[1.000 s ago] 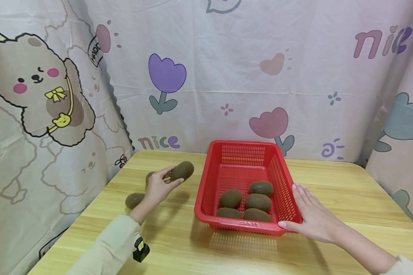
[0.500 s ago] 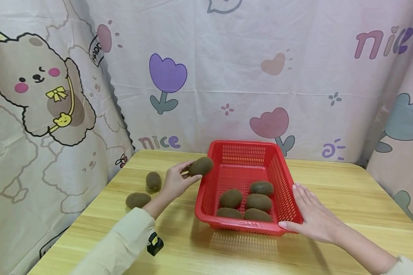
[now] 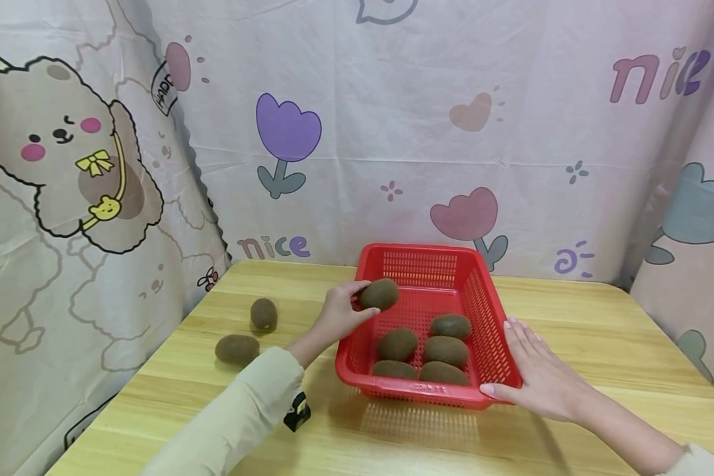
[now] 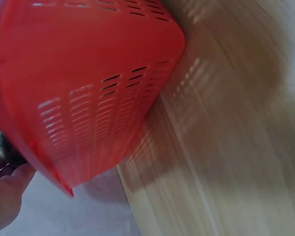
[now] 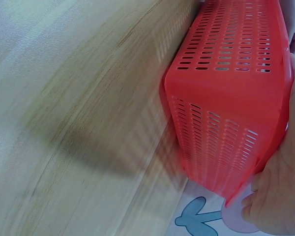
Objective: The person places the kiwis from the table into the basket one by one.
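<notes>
My left hand (image 3: 340, 312) pinches a brown kiwi (image 3: 381, 295) between fingers and thumb, over the left side of the red plastic basket (image 3: 425, 390). In the left wrist view, the dark end of that kiwi (image 4: 9, 150) shows beside the basket rim. Several other kiwis (image 3: 446, 350) lie in the near half of the basket, in two rows. My right hand (image 3: 541, 377) rests on the basket's right rim near the front corner, fingers straight along it and thumb over the front edge. From the right wrist, the same hand (image 5: 280, 191) lies against the rim.
Two loose kiwis, one upright (image 3: 264, 315) and one lying sideways (image 3: 237, 350), are on the wooden table (image 3: 571, 317) left of the basket. A printed curtain (image 3: 393, 132) hangs behind the table and along its sides.
My left hand has carried the kiwi rightward from over the table to over the basket. Both loose kiwis now show fully behind the arm. My right hand has stayed on the rim.
</notes>
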`<state>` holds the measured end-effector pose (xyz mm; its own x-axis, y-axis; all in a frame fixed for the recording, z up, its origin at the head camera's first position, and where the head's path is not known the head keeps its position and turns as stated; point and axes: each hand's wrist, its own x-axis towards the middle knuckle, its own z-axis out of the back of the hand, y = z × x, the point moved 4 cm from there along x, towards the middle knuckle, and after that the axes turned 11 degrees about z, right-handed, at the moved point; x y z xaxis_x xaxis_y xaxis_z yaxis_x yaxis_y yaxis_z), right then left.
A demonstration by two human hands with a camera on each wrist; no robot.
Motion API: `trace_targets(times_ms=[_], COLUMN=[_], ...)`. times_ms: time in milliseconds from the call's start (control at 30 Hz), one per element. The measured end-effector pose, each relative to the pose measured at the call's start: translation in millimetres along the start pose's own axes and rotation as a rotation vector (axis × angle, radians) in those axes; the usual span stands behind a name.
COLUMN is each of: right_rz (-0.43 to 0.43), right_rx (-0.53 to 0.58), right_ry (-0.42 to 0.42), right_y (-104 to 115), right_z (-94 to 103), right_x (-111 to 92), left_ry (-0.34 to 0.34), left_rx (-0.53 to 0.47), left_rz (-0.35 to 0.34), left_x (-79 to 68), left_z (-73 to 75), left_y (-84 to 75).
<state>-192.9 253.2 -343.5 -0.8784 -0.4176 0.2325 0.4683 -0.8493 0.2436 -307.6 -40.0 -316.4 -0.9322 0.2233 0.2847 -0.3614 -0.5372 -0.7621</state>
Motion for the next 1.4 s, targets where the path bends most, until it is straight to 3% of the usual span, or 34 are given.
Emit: trace_targets(times_ms=[100,267,400,500,1067,1233,1400], right_rz=[-0.003,-0.007,-0.006,0.0,0.005,0.003,0.003], right_rx=[0.005,0.002,0.001,0.005,0.007,0.005,0.001], right_ry=[0.004,0.011,0.012,0.007,-0.003,-0.005,-0.005], right_y=[0.2,0.4,0.6,0.6,0.3,0.2,-0.9], right_z=[-0.1,0.4,0.5,-0.1,-2.0,-2.0,-1.6], right_x=[0.3,1.2,1.5,1.4,0.9,1.1,1.3], left_ry=[0.058,0.216,0.328,0.363,0.434,0.352,0.224], left_rx=[0.095,0.286,0.409,0.463,0.607,0.583,0.448], left_rz=[-0.056,-0.095,-0.07,-0.034,0.004,0.001,-0.039], left_x=[3.4,11.0,15.9,18.8,20.8,19.6,18.4], left_z=[-9.1,-23.7,-35.0,-41.5,-57.1,-48.4,-29.9], left_y=[-5.0,-12.0,-12.9,-11.0,-6.6,-6.3,-7.8])
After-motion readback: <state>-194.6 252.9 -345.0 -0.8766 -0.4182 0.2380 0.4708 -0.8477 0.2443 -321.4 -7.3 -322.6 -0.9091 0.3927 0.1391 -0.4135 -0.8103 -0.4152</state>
